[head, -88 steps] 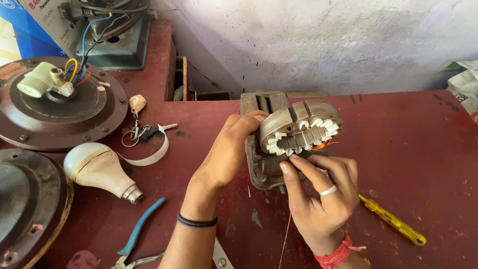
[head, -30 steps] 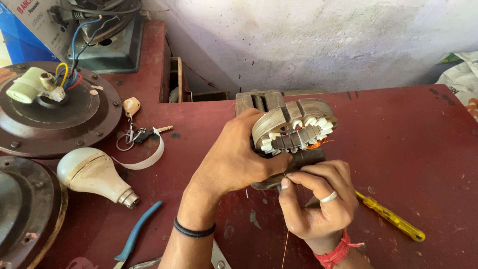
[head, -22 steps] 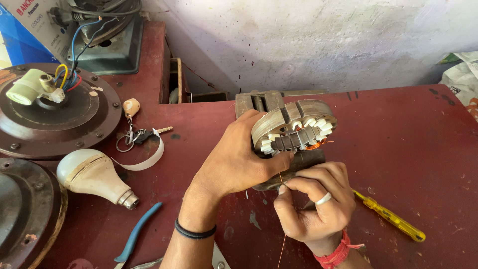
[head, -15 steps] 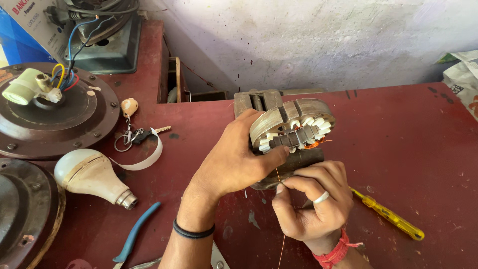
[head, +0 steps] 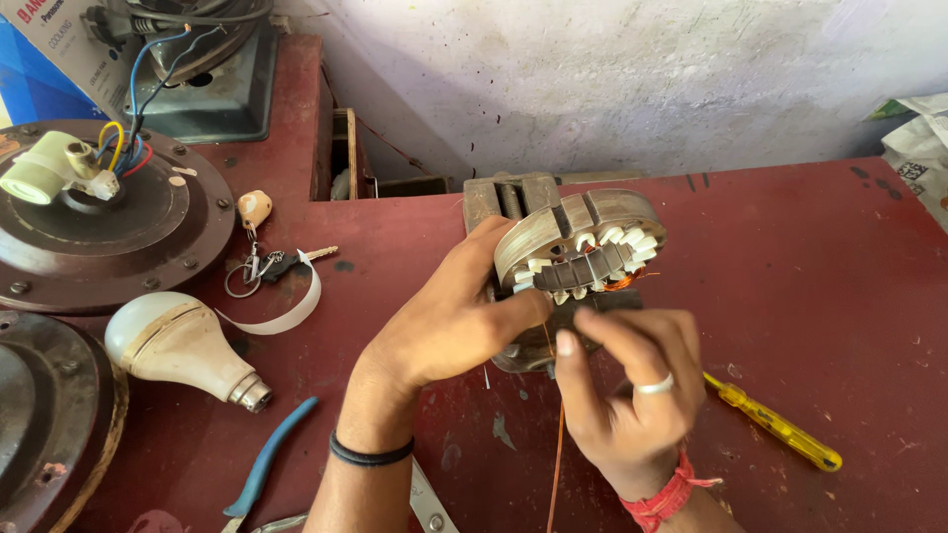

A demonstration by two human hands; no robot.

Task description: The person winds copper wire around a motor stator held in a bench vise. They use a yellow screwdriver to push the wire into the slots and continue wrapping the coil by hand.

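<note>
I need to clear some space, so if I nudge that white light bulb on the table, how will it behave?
The light bulb lies on its side on the red table, so its rounded body would probably roll in a curve. It looks light, and the dome may crack if knocked.

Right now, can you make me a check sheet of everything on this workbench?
Surface: red bench top, scuffed and stained.
Job's things: round motor stator with white slot liners; thin copper wire hanging below it.
Clutter: white bulb, keys, blue-handled pliers, yellow screwdriver, dark fan housing.
Grip: left hand holds the stator; right hand pinches at the wire beneath it.
Cables: coloured wires on the housing.
Surroundings: rough white wall.
</note>
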